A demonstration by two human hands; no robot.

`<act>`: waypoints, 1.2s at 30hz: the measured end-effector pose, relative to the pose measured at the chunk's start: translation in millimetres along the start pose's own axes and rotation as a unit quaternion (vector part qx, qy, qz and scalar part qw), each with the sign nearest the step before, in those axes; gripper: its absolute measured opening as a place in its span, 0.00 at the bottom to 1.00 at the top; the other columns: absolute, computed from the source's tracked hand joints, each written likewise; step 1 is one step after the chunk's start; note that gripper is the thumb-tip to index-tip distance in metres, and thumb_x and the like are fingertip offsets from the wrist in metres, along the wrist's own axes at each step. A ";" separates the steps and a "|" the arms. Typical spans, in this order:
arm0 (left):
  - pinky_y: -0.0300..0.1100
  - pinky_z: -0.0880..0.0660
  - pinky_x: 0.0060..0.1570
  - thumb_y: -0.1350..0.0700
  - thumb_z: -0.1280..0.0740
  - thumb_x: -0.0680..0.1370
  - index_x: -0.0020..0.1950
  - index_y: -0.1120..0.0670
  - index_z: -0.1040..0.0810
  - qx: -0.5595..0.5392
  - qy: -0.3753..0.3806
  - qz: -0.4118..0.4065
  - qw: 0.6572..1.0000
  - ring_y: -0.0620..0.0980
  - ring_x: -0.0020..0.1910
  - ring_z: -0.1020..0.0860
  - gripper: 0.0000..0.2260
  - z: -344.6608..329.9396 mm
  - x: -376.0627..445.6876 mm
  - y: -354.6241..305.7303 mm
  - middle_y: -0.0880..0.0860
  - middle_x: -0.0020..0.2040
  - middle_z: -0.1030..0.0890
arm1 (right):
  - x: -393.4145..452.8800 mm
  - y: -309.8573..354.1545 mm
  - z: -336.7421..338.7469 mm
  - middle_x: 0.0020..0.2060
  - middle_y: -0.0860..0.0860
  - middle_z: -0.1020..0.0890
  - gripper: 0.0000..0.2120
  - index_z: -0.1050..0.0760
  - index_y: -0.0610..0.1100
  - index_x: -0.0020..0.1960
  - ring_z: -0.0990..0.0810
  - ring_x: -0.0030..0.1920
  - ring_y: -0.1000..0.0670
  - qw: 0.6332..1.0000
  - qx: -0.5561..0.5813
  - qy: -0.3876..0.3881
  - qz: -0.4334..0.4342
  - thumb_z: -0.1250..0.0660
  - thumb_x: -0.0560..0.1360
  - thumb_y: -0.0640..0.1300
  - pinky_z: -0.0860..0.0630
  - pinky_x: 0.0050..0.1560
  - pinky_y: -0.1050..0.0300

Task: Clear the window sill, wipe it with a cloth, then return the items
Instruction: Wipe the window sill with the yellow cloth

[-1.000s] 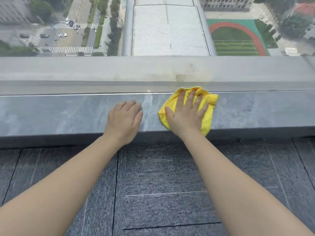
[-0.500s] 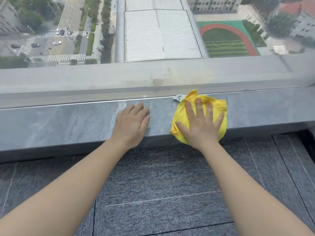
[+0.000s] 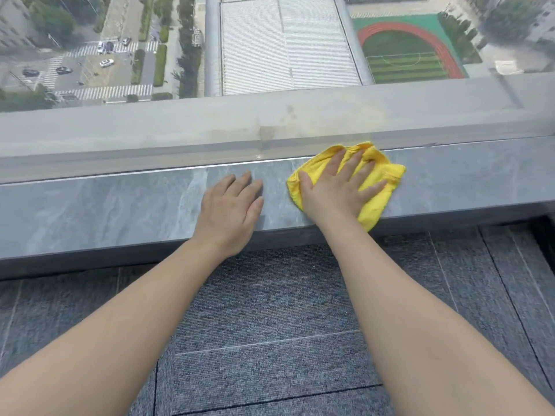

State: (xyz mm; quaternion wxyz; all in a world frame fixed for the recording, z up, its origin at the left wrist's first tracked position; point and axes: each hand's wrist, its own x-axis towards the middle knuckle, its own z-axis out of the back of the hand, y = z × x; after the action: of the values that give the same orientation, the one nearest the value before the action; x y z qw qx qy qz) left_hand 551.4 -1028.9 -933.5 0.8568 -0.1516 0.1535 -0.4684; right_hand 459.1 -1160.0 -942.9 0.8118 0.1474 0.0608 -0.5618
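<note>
Evidently the wiping step is under way: the right hand (image 3: 336,190) presses flat, fingers spread, on the yellow cloth (image 3: 377,187), which lies on the window sill (image 3: 120,202) at about one o'clock from the left hand (image 3: 231,205). The left hand rests flat on the sill beside it, holding nothing. No items stand on the visible stretch, so clearing looks done, while returning them is yet to come.

I am seeing both hands lying flat on the window sill (image 3: 99,211), which is running left to right across the view. My left hand (image 3: 229,210) is resting directly on the sill; my right hand (image 3: 338,190) is sitting just to its right, pressing on the cloth (image 3: 387,175). The window pane (image 3: 270,55) is standing behind the sill, and the carpet (image 3: 264,331) is lying before it.
</note>
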 end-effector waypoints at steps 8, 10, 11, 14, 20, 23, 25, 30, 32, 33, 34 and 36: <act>0.49 0.47 0.71 0.39 0.59 0.69 0.68 0.52 0.35 -0.017 -0.006 -0.036 0.999 0.56 0.72 0.41 0.34 -12.0 21.8 -39.2 0.55 0.73 0.36 | -11.3 -70.3 5.6 0.77 0.53 0.52 0.35 0.53 0.59 0.74 0.54 0.77 0.45 0.953 -0.082 0.015 0.292 0.67 0.68 0.64 0.62 0.73 0.38; 0.49 0.47 0.71 0.39 0.59 0.69 0.68 0.52 0.34 -0.018 0.001 -0.047 0.999 0.56 0.72 0.41 0.34 -14.9 26.3 -46.0 0.54 0.73 0.35 | -7.7 -93.9 10.4 0.77 0.53 0.48 0.36 0.49 0.60 0.73 0.52 0.77 0.45 0.958 -0.070 0.006 0.277 0.67 0.67 0.63 0.61 0.73 0.38; 0.49 0.47 0.71 0.39 0.60 0.67 0.68 0.52 0.34 -0.017 0.005 -0.055 0.998 0.56 0.72 0.41 0.35 -16.7 28.1 -48.9 0.54 0.72 0.35 | -4.7 -105.1 12.8 0.77 0.53 0.49 0.36 0.49 0.60 0.73 0.52 0.77 0.45 0.965 -0.071 -0.003 0.254 0.67 0.67 0.64 0.61 0.72 0.38; 0.48 0.47 0.71 0.39 0.62 0.66 0.68 0.51 0.34 0.000 0.023 -0.071 0.997 0.56 0.72 0.41 0.36 -23.9 33.3 -57.1 0.52 0.73 0.35 | 6.9 -126.7 19.6 0.77 0.54 0.55 0.33 0.55 0.61 0.74 0.58 0.77 0.44 0.984 -0.090 -0.003 0.155 0.64 0.70 0.67 0.62 0.71 0.33; 0.52 0.48 0.73 0.40 0.63 0.67 0.69 0.50 0.37 0.049 0.046 -0.081 0.994 0.59 0.73 0.43 0.35 -30.3 34.3 -60.3 0.53 0.74 0.37 | 32.7 -99.7 25.9 0.77 0.49 0.61 0.35 0.61 0.53 0.75 0.64 0.75 0.36 0.998 0.006 0.010 -0.068 0.54 0.74 0.67 0.63 0.66 0.25; 0.52 0.50 0.73 0.40 0.65 0.66 0.70 0.49 0.40 0.055 0.075 -0.072 0.993 0.57 0.74 0.46 0.36 -26.8 32.9 -61.5 0.51 0.75 0.41 | 42.4 -76.9 26.8 0.76 0.43 0.61 0.36 0.61 0.47 0.75 0.63 0.74 0.34 0.991 0.044 0.006 -0.128 0.53 0.75 0.64 0.62 0.66 0.24; 0.52 0.50 0.74 0.39 0.65 0.66 0.71 0.48 0.41 0.054 0.093 -0.068 0.992 0.56 0.75 0.47 0.36 -24.0 33.8 -63.1 0.51 0.75 0.42 | 44.4 -66.3 26.5 0.76 0.40 0.60 0.37 0.61 0.42 0.75 0.63 0.74 0.34 0.990 0.055 0.006 -0.132 0.53 0.76 0.62 0.62 0.66 0.25; 0.49 0.48 0.73 0.41 0.59 0.70 0.69 0.49 0.38 0.037 0.144 -0.032 0.988 0.55 0.74 0.45 0.31 -13.0 42.9 -70.3 0.51 0.75 0.40 | 28.8 -74.4 24.2 0.76 0.41 0.58 0.35 0.60 0.43 0.75 0.60 0.75 0.37 1.000 -0.001 0.009 -0.004 0.53 0.77 0.60 0.62 0.70 0.31; 0.51 0.43 0.71 0.39 0.60 0.69 0.65 0.51 0.31 0.014 0.108 -0.034 0.993 0.56 0.71 0.39 0.33 -9.9 48.8 -76.7 0.53 0.71 0.33 | 22.3 -90.7 24.4 0.77 0.45 0.58 0.32 0.60 0.48 0.76 0.60 0.76 0.40 0.997 -0.021 0.016 0.076 0.55 0.77 0.60 0.63 0.71 0.34; 0.51 0.42 0.70 0.38 0.61 0.67 0.64 0.52 0.30 0.007 0.096 -0.043 0.994 0.56 0.70 0.37 0.35 -9.7 51.4 -80.6 0.53 0.70 0.31 | 20.7 -99.9 25.6 0.77 0.47 0.58 0.32 0.60 0.51 0.75 0.59 0.76 0.41 0.993 -0.031 0.024 0.111 0.58 0.76 0.62 0.64 0.72 0.36; 0.50 0.43 0.71 0.38 0.62 0.66 0.65 0.52 0.30 -0.002 0.091 -0.056 0.994 0.56 0.70 0.37 0.36 -11.0 54.8 -85.1 0.53 0.70 0.31 | 20.9 -109.4 27.6 0.77 0.49 0.58 0.33 0.60 0.53 0.75 0.59 0.77 0.43 0.989 -0.046 0.032 0.139 0.63 0.73 0.64 0.64 0.72 0.37; 0.47 0.46 0.71 0.38 0.62 0.65 0.67 0.52 0.32 -0.024 0.095 -0.082 0.992 0.56 0.71 0.39 0.38 -13.6 63.6 -95.7 0.54 0.71 0.33 | 23.2 -125.7 33.7 0.77 0.52 0.58 0.37 0.60 0.58 0.74 0.60 0.77 0.45 0.979 -0.076 0.052 0.179 0.70 0.65 0.64 0.66 0.72 0.41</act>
State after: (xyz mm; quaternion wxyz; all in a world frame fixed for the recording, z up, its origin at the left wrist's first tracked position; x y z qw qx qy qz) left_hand 506.2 -1133.8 -915.0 0.7930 -0.1387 0.2325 -0.5457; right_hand 348.3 -1232.1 -938.6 0.9037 0.1226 0.1186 -0.3927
